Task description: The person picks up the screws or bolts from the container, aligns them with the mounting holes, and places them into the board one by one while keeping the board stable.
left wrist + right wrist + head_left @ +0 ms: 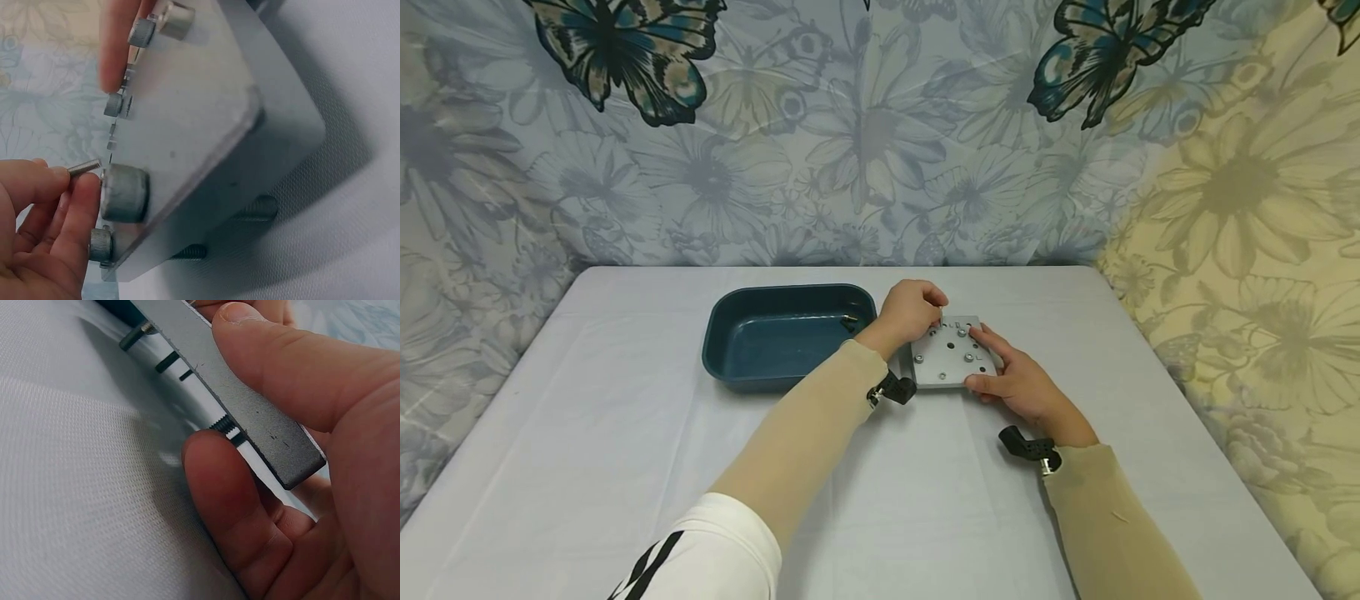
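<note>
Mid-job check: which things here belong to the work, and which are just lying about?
Job:
screw pinched by left hand
metal plate gripped by right hand
bolts in the plate
dark teal tray, probably, holding small pieces

Just there:
white tablecloth
butterfly-patterned backdrop

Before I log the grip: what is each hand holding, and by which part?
The left hand pinches a screw by one end, the other jutting free; the right hand grips the metal block by its right side.
</note>
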Tool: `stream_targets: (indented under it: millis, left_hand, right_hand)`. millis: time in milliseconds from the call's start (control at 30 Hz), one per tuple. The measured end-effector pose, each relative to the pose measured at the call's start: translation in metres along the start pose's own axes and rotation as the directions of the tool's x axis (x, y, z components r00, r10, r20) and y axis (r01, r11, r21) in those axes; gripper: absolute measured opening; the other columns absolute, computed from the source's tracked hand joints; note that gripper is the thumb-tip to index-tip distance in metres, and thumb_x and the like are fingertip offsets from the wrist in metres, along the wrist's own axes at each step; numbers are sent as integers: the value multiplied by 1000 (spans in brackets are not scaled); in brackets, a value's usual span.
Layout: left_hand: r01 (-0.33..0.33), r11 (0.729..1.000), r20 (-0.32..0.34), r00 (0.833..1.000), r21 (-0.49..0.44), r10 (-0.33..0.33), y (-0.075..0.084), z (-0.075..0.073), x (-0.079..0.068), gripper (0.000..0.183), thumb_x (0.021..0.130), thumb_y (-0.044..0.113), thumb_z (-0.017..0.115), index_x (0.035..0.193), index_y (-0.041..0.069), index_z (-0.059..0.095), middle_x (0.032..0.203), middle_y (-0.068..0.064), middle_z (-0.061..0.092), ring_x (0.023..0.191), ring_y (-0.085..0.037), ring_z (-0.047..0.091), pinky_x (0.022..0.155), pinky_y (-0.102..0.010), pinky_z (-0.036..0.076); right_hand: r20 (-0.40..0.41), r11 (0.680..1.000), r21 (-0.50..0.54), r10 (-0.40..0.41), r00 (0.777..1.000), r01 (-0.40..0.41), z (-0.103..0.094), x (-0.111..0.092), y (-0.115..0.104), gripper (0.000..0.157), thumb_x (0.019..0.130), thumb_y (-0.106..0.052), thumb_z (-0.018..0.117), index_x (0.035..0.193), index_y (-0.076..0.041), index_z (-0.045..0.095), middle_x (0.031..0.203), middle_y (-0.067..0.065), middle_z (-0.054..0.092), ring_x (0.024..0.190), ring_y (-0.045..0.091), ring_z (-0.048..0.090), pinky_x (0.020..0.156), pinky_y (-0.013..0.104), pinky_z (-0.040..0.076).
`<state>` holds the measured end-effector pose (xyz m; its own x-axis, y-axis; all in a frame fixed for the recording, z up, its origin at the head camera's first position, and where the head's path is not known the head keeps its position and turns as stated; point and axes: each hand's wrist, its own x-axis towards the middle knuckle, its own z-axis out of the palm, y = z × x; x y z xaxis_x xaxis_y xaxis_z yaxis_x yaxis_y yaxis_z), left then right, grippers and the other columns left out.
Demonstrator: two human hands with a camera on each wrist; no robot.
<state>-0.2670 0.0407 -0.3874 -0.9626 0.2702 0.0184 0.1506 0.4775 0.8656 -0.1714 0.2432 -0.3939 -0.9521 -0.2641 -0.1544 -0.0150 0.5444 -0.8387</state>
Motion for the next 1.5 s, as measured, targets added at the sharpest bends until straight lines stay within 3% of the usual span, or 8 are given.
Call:
stream_targets:
  millis: [200, 500, 833, 1100, 1367, 1500]
  left_hand:
    - [-29, 999, 9, 1000, 45, 29, 0, 1, 1, 18, 96, 8, 67, 112, 8, 74, 94, 3, 64, 81, -11, 60, 72, -26, 50]
    - [-15, 997, 14, 1000, 80, 14, 0, 3, 0, 16, 96, 10, 67, 111, 10, 74, 99, 4, 65, 89, -11, 60, 76, -25, 50]
    - [-16, 994, -3, 1000, 106, 16, 1, 4, 0, 13, 97, 12, 66, 107, 13, 75, 98, 4, 65, 90, -11, 59, 77, -25, 49]
    - [-34, 993, 10, 999, 116, 33, 1, 4, -1, 12, 97, 12, 67, 105, 14, 76, 97, 4, 66, 88, -11, 60, 76, -25, 49]
    - [-28, 999, 19, 999, 43, 27, -1, 2, -1, 17, 97, 11, 66, 111, 9, 75, 98, 4, 65, 89, -12, 60, 77, -27, 49]
    - [35, 992, -7, 999, -123, -36, 0, 2, -3, 14, 96, 13, 68, 108, 12, 75, 97, 6, 66, 88, -11, 61, 77, -30, 51]
  right_hand:
    - [-1, 1000, -13, 4, 1000, -5, -1, 0, 0, 89, 85, -29, 82, 157, -16, 33, 165, 0, 14, 69, 25, 65, 88, 28, 39]
    - [6, 1000, -21, -2, 1000, 2, 0, 1, 0, 86, 87, -27, 81, 157, -14, 33, 165, 3, 14, 70, 26, 66, 85, 27, 41]
    - [-1, 1000, 18, -9, 1000, 9, 1, 16, 34, 91, 83, -34, 83, 158, -26, 32, 164, -8, 12, 69, 26, 65, 84, 25, 44]
    - [-4, 999, 21, -26, 1000, 26, 0, 19, 40, 92, 82, -36, 84, 158, -27, 32, 164, -9, 12, 69, 26, 65, 81, 24, 46]
    - [-1, 999, 27, -21, 1000, 21, 0, 19, 41, 92, 82, -34, 84, 158, -26, 32, 164, -10, 11, 69, 26, 64, 77, 24, 47]
    - [-7, 1000, 11, -24, 1000, 25, -1, 18, 41, 92, 81, -40, 83, 157, -28, 33, 164, -11, 12, 69, 26, 65, 79, 24, 47]
